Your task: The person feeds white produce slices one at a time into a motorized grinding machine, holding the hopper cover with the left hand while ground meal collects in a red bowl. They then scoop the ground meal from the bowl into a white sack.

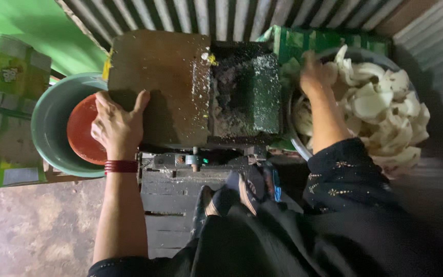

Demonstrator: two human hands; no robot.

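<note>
left hand lies flat, holding nothing, on the board | right hand blurred among white pieces in the bowl, grip unclear | hopper lies between hands (best to steady the board and feed small handfuls)

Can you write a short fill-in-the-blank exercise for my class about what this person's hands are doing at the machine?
1. The left hand rests on the machine's flat ____ cover.
2. The right hand reaches into a bowl of ____ pieces.
3. Inside the green basin lies a ____ plate.

Missing words: brown; white; red
</note>
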